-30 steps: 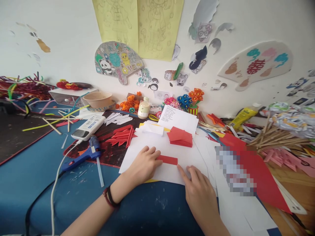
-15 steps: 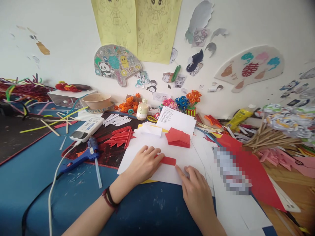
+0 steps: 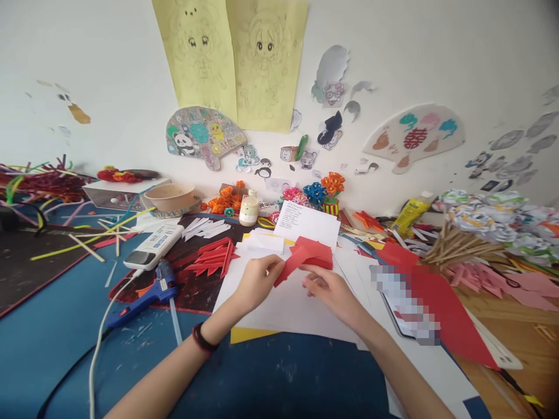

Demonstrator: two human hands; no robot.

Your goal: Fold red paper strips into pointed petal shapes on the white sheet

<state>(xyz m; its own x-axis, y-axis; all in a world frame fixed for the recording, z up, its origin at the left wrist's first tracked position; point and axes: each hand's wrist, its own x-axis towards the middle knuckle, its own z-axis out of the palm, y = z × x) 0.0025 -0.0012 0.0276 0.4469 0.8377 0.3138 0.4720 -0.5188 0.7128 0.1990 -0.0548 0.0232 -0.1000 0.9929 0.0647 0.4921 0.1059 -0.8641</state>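
My left hand (image 3: 257,284) pinches a folded red paper strip (image 3: 290,266) between thumb and fingers. The strip is raised at a slant over the white paper (image 3: 279,311). Beside its right side is my right hand (image 3: 329,289), index finger stretched out near the strip and the other fingers loosely bent. Whether that fingertip touches the strip, I cannot tell. Just behind lies a stack of red paper pieces (image 3: 322,251), partly covered by the strip. Folded red paper strips (image 3: 213,256) are piled to the left of the white paper.
A blue glue gun (image 3: 144,299) and a white device (image 3: 154,245) with a cable lie on the left. Behind stand a bottle (image 3: 248,209), a bowl (image 3: 170,198) and a written card (image 3: 308,224). To the right are a blurred phone (image 3: 399,317), red sheets (image 3: 445,308) and wooden sticks (image 3: 449,241).
The red strip, flat on the white paper before, is now lifted and tilted in my left hand. My right hand has moved up and inward beside it. The view has tipped upward slightly.
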